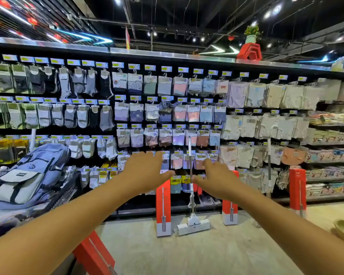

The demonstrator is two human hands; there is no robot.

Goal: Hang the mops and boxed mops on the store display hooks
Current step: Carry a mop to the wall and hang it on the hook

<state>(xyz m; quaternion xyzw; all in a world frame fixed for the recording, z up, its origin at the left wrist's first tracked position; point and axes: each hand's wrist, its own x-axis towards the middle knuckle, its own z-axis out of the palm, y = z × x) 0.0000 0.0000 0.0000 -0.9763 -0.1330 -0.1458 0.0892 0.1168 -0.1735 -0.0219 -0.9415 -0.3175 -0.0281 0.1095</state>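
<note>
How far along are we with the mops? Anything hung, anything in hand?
Cannot tell whether any is hooked. The loose mop and three red boxed mops stand upright against the display. Another red box lies near the cart. In hand: nothing; the left hand and right hand are open, reaching toward the loose mop.

Retail shop aisle, as indicated by pegboard wall (115,116) hung with packaged socks (105,118) under yellow price tags (120,97).

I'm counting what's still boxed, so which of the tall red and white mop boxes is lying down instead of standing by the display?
The red and white mop box at bottom left, tilted beneath the left forearm; the other three stand upright.
</note>
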